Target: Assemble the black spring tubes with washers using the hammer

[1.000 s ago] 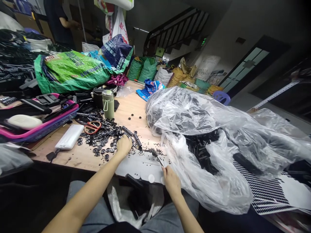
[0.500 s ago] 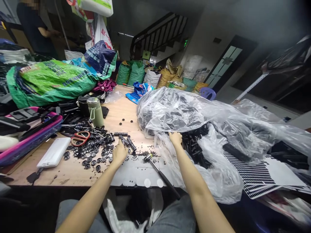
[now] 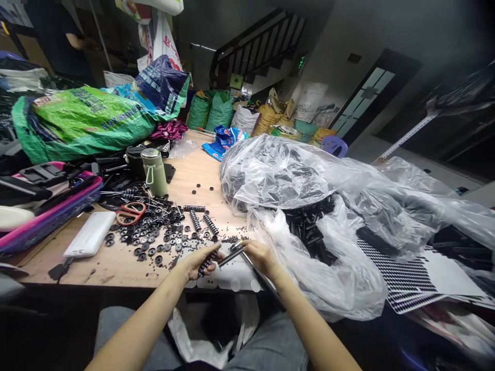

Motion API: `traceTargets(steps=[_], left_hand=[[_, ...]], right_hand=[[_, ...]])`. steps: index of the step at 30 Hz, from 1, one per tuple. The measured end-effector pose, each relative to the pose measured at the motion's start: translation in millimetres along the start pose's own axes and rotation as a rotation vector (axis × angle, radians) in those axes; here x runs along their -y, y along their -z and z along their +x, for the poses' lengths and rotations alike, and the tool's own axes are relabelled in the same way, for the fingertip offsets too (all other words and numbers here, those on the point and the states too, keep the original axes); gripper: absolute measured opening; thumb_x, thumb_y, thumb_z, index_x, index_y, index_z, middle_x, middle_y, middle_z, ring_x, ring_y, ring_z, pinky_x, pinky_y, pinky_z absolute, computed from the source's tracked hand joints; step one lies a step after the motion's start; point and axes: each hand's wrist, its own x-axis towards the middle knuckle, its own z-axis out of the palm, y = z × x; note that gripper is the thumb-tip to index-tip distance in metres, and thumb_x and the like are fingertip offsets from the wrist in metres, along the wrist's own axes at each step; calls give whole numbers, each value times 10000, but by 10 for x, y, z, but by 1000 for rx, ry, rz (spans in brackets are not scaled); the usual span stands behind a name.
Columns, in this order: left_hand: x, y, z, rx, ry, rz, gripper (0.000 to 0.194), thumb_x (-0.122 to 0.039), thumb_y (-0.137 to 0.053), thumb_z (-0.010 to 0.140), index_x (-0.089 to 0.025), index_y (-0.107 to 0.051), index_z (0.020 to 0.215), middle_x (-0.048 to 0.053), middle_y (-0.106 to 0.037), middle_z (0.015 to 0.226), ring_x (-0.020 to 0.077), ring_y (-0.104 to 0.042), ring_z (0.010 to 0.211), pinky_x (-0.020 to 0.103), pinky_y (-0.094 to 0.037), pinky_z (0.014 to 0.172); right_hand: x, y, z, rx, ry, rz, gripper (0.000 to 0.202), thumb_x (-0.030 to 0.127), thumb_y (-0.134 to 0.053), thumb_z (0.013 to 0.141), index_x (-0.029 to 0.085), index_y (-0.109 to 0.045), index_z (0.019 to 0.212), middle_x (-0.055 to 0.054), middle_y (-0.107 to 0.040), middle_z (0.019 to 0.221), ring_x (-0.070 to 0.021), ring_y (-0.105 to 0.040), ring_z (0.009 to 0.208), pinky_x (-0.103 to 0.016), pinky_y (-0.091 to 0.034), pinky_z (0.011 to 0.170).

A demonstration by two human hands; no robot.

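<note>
My left hand (image 3: 197,264) is wrapped round a black-and-white patterned roller (image 3: 207,264) near the table's front edge. Close beside it, my right hand (image 3: 260,255) pinches a dark bar-shaped piece (image 3: 231,255), whose end points toward the left hand. A hammer (image 3: 263,278) lies partly under the right hand, handle toward the front edge. More patterned rollers (image 3: 211,223) lie just behind the hands. Small black rings (image 3: 143,250) are scattered to the left, and tiny dark bits (image 3: 232,238) lie behind the fingers. To the right, an open clear bag (image 3: 270,224) shows black parts (image 3: 309,226).
Red-handled scissors (image 3: 130,213), a white box-like device (image 3: 89,234), a green bottle (image 3: 154,172) and a pink-purple basket (image 3: 50,216) stand or lie left. A large plastic-wrapped bundle (image 3: 278,170) rests behind. Patterned sheets (image 3: 402,278) lie right. A person (image 3: 58,41) stands at the back left.
My left hand has come toward the front edge with a roller in it. My right hand has left the plastic bag and moved left and nearer, now with a dark piece.
</note>
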Motion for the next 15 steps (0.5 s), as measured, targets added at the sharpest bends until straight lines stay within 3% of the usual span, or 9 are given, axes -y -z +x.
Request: traceTargets(steps=[2, 3, 5, 8, 10, 15], left_hand=[[53, -49, -27, 97, -7, 97, 306, -389, -647, 597, -122, -502, 628, -57, -430, 461, 9, -307, 297, 134, -143, 278], [77, -71, -36, 78, -51, 142, 297, -363, -664, 583, -128, -485, 610, -63, -424, 450, 9, -306, 293, 133, -146, 277], [119, -117, -47, -42, -165, 188, 290, -347, -667, 581, -136, -471, 614, -66, -437, 451, 12, -313, 293, 137, -179, 278], [154, -184, -52, -206, -277, 238, 287, -359, -653, 596, -140, -469, 621, -77, -417, 409, 23, -322, 287, 147, -223, 290], [160, -215, -52, -217, -320, 281, 289, -370, -647, 603, -137, -479, 632, -79, -409, 390, 27, -325, 284, 151, -231, 294], [136, -190, -64, -131, -456, 125, 418, -469, -550, 677, -169, -472, 958, -83, -454, 487, 43, -394, 333, 157, -307, 332]], right_hand=[[119, -35, -16, 70, 176, 46, 237, 220, -357, 837, 188, -591, 810, -60, -595, 1034, -147, -546, 956, -306, -442, 830], [176, -35, -9, 81, 206, 54, 243, 206, -346, 837, 182, -586, 869, -72, -562, 1096, -148, -516, 1013, -317, -422, 866], [292, -32, 8, 82, 157, 37, 265, 250, -439, 791, 184, -537, 1028, -93, -464, 1216, -182, -426, 1126, -355, -379, 918], [455, -103, 9, 117, 40, -31, 757, 368, -654, 590, 199, -332, 1254, -127, -285, 1334, -279, -264, 1226, -448, -296, 966], [520, -208, -1, 78, -12, -56, 944, 362, -710, 501, 177, -241, 1300, -150, -278, 1325, -301, -254, 1221, -465, -260, 982], [499, -354, -32, 28, -30, 102, 1078, 394, -741, 459, 144, -142, 1320, -161, -292, 1302, -283, -249, 1224, -439, -246, 1006]])
